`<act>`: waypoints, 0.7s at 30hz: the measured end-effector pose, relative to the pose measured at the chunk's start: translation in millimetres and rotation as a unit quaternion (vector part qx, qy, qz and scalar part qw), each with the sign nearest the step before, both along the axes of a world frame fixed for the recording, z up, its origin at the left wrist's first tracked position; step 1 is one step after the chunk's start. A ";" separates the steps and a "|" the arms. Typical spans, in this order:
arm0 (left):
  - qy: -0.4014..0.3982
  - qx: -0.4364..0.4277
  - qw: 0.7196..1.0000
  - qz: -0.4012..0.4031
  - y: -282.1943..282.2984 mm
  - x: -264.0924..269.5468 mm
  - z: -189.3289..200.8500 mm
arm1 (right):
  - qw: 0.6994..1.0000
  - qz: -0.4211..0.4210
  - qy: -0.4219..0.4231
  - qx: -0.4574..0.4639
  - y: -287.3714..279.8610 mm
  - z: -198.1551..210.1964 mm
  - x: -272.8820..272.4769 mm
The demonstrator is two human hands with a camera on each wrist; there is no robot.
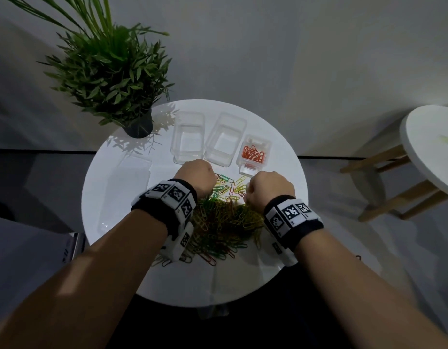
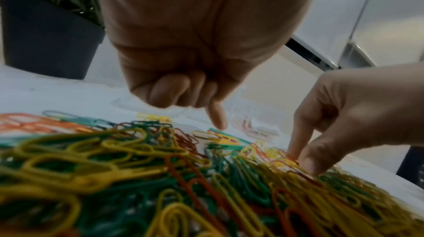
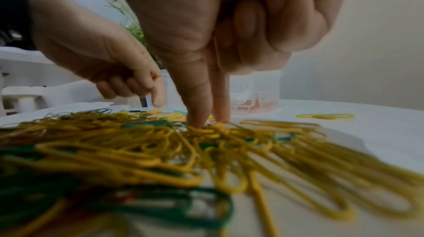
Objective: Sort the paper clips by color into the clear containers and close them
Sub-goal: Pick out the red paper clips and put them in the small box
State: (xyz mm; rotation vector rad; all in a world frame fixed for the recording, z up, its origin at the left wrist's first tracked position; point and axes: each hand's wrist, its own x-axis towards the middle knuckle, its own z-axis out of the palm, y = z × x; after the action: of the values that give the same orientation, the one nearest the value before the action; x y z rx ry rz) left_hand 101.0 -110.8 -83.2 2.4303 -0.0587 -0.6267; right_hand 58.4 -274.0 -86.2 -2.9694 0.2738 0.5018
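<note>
Clip pile [image 1: 225, 222] under both hands: right hand [image 1: 269, 190] pinching clip, left hand [image 1: 196, 176] curled, empty.

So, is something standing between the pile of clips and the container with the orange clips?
Nothing visible does. The container is open, just beyond the pile, with only bare table and loose clips between them.

Both hands, left [image 1: 195, 177] and right [image 1: 268, 190], curl with index fingers pointing down.

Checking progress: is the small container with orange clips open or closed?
Open: the small container shows no lid on top, orange clips inside.
</note>
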 end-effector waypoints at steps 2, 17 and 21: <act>-0.048 0.037 0.998 -0.011 -6.0 -2.9 3.2 | 1.000 0.006 0.007 0.002 1.2 -2.8 1.3; -0.098 0.202 0.954 -0.200 -45.1 -3.1 3.2 | 0.993 0.002 0.089 0.076 -2.2 -12.3 10.2; -0.111 0.205 0.944 -0.232 -41.3 -2.2 -0.7 | 0.992 0.008 0.076 0.098 -6.7 -7.7 2.2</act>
State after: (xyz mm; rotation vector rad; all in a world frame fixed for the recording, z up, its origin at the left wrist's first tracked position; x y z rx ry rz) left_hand 98.9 -152.1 -83.9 2.9104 -0.6740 -0.6047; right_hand 60.6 -280.7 -93.9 -2.7483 0.2022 0.7154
